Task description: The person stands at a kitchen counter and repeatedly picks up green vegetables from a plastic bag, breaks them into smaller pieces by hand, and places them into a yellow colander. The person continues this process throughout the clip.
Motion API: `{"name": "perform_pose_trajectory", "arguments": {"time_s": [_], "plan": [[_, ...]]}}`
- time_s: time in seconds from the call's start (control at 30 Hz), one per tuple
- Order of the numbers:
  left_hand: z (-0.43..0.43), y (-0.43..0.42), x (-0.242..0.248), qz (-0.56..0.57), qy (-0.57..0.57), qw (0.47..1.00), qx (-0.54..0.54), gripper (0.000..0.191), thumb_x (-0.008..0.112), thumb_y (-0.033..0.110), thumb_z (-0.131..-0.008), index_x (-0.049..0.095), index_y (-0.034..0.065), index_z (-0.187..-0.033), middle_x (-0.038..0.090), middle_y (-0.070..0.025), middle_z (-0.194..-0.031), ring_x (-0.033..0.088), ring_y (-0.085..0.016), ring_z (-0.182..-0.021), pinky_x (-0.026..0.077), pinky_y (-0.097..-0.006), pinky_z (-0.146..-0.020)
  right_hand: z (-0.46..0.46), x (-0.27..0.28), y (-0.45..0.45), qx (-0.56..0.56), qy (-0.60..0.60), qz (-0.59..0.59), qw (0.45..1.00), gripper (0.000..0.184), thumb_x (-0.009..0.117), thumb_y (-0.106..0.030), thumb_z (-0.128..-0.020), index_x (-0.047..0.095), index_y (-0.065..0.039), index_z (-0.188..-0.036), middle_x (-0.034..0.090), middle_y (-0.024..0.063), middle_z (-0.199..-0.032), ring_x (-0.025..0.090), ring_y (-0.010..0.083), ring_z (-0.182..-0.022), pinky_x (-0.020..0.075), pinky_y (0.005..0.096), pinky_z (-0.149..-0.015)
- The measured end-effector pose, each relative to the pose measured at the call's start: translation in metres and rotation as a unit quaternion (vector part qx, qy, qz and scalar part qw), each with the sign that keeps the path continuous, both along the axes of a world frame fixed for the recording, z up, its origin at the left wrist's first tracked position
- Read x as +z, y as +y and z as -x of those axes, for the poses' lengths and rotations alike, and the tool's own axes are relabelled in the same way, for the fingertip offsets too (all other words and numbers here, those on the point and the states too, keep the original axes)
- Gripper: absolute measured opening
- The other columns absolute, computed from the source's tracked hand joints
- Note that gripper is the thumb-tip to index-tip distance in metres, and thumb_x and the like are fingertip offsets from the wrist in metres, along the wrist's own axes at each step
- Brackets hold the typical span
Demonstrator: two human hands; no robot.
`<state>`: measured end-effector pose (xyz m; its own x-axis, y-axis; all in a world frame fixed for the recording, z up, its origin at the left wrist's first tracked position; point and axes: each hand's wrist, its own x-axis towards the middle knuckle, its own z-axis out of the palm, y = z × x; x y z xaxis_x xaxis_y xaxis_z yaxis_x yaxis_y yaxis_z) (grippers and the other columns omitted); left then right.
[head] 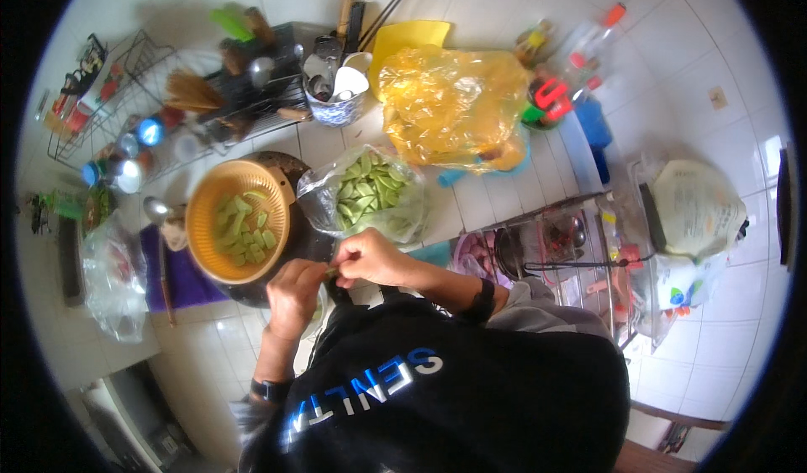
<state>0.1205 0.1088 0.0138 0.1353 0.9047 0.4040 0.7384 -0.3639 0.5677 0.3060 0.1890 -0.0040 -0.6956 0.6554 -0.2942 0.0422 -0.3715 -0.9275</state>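
Note:
My left hand and my right hand meet at the fingertips in front of my body. Between them is a small green bean piece, pinched by both hands and mostly hidden by the fingers. Just beyond my left hand, an orange plastic colander sits over a dark wok and holds short pieces of flat green beans. Past my right hand, a clear plastic bag lies open, filled with whole flat green beans.
A yellow plastic bag lies on the tiled counter. Utensils stand in a blue-and-white pot beside a dark dish rack. At left a ladle lies over a purple cloth. A metal shelf is at right.

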Motion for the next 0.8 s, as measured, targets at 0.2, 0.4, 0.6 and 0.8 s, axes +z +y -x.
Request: {"name": "perform_pose_trajectory", "arguments": {"time_s": [0.2,0.4,0.6,0.8], "plan": [[0.002,0.002,-0.008,0.036,-0.136,0.989,0.052,0.010,0.070,-0.003,-0.080,0.066,0.0038,-0.086,0.064,-0.0059,-0.080,0.062,-0.018,-0.071,0.049,-0.0300,-0.064,-0.006,-0.006,0.004,-0.038,0.142,0.198,0.969,0.010,0.066,-0.002,-0.085,0.063,0.006,-0.091,0.067,0.0170,-0.081,0.071,0.0258,-0.068,0.0616,0.0352,-0.064],[0.000,0.014,-0.003,0.175,-0.679,0.704,0.117,0.022,0.057,0.007,-0.097,0.053,0.0088,-0.118,0.063,-0.0028,-0.093,0.044,-0.006,-0.058,0.034,-0.0206,-0.048,-0.006,-0.001,0.013,-0.039,0.239,0.295,0.924,0.012,0.060,-0.011,-0.091,0.061,0.000,-0.093,0.066,0.0128,-0.086,0.065,0.0196,-0.072,0.0547,0.0306,-0.059],[-0.011,0.008,-0.006,0.172,-0.613,0.767,0.077,0.021,0.060,0.009,-0.097,0.050,0.0070,-0.115,0.066,-0.0066,-0.098,0.049,-0.007,-0.060,0.039,-0.0201,-0.050,0.006,0.006,0.006,-0.038,0.148,0.261,0.953,0.011,0.065,-0.006,-0.090,0.060,0.001,-0.097,0.067,0.0129,-0.086,0.067,0.0185,-0.068,0.0573,0.0291,-0.059],[0.003,-0.010,-0.013,0.124,-0.561,0.814,0.082,0.018,0.064,0.015,-0.095,0.050,0.0062,-0.103,0.068,-0.0088,-0.095,0.055,-0.009,-0.074,0.046,-0.0227,-0.067,0.025,0.007,-0.002,-0.015,0.076,0.217,0.973,0.006,0.063,0.000,-0.084,0.060,0.001,-0.088,0.065,0.0143,-0.076,0.062,0.0187,-0.057,0.0522,0.0295,-0.049]]}}
